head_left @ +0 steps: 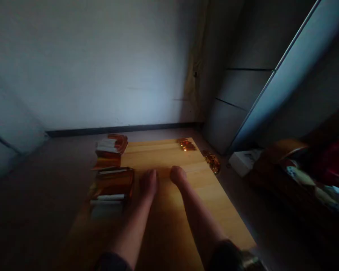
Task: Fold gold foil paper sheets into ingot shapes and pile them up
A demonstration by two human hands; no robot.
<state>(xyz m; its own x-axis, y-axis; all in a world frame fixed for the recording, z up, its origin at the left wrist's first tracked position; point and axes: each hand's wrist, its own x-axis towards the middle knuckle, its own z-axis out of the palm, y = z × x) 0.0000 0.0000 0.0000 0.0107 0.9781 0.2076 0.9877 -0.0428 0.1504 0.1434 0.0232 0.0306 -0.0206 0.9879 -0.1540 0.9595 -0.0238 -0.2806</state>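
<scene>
Lying on the floor (39,180) before a grey wall (101,67), a pale wooden board (211,199) carries at its left edge an upper stack of orange and white packets (110,150) and a lower stack of packets (113,186). Small shiny golden pieces (186,145) sit at the far edge of the board, and one golden piece (212,162) lies on the floor just beside it. The left hand (149,183) is just beside the lower stack, and the right hand (177,177) is near the left hand, both above the board. Both hands look closed and rounded, and no pinched thing is seen, but I cannot tell the exact grip.
</scene>
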